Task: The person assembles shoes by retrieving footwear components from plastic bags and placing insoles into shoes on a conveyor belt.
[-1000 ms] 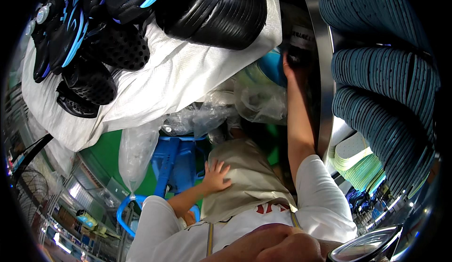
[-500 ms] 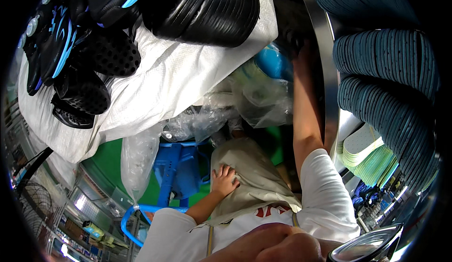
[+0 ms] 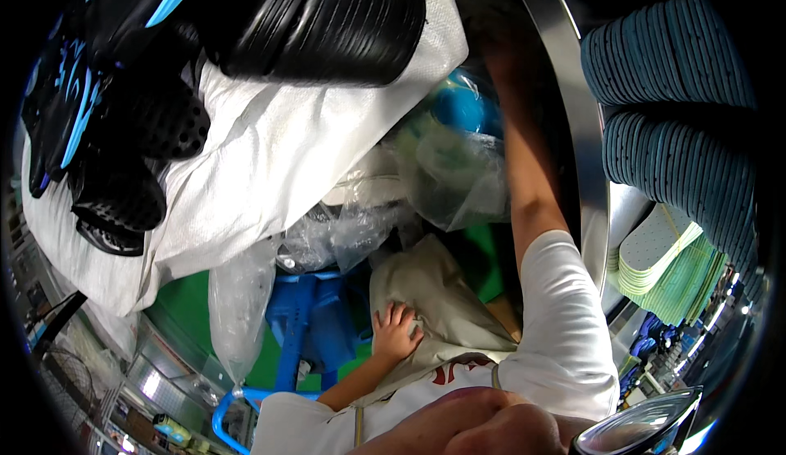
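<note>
Blue round object (image 3: pixel 458 109), just left of shadowed right hand (image 3: pixel 502 56)

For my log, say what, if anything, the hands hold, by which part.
The left hand lies on beige cloth, holding nothing; the right hand is shadowed, so any hold cannot be told.

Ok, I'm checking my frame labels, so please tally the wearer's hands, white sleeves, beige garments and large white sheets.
Hands: 2 (left hand; right hand, deep in shadow)
White sleeves: 2 (left sleeve, right sleeve)
Beige garment: 1
Large white sheet: 1
Total: 6
</note>
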{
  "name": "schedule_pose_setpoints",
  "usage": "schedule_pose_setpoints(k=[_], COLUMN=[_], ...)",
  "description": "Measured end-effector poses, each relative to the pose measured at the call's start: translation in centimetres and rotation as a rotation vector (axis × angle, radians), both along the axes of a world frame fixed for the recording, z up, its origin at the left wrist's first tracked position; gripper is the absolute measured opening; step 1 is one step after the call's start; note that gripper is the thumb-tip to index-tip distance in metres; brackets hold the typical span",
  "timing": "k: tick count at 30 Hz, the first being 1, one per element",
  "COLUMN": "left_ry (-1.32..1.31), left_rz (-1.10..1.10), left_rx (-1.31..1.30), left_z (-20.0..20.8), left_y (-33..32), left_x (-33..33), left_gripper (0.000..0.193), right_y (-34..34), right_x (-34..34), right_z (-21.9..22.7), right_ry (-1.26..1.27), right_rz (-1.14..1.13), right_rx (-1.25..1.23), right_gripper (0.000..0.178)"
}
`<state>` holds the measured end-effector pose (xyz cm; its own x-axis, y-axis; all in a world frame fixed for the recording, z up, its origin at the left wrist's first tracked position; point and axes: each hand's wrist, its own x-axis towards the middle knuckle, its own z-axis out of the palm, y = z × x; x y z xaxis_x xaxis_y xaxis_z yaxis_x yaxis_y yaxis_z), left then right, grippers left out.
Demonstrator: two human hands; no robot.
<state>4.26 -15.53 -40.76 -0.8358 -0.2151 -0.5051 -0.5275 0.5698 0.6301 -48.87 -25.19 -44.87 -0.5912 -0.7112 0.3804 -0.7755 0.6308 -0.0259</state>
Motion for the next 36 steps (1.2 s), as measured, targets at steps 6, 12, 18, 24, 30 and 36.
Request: schedule_pose_setpoints(k=[6, 12, 18, 24, 30, 36], left_ry=[0.12, 0.109, 0.136, 0.19, 0.167, 0.161], left_rz=[-0.02, -0.076, -0.075, -0.07, -0.05, -0.084], left_rx=[-0.026, -0.07, -0.056, -0.058, 0.032, 0.03], left_z=[-2.3, -4.4, -5.5, -5.0, -4.1, -3.6], left_y=[-1.2, -2.7, -3.3, -3.1, -2.3, -1.7], left_x=[-1.9, -3.5, -4.3, -5.2, -5.2, -3.7], left_gripper=[0.042, 0.043, 0.04, 0.04, 0.036, 0.038], right_y=[-6.9, -6.8, -5.1, -4.5, -0.9, 1.3], right_x=[-1.9, -0.9, 0.2, -2.6, -2.9, -2.5], right_z=[-3.0, -7.2, -9.5, -2.9, 0.7, 1.5], right_ry=[0.051, -0.08, -0.106, -0.102, -0.232, -0.283], right_rz=[0.173, 0.044, -0.01, -0.115, -0.265, -0.325], right_rx=[0.368, 0.593, 0.572, -0.079, -0.562, -0.735], right_gripper=[0.022, 0.023, 0.025, 0.028, 0.031, 0.035])
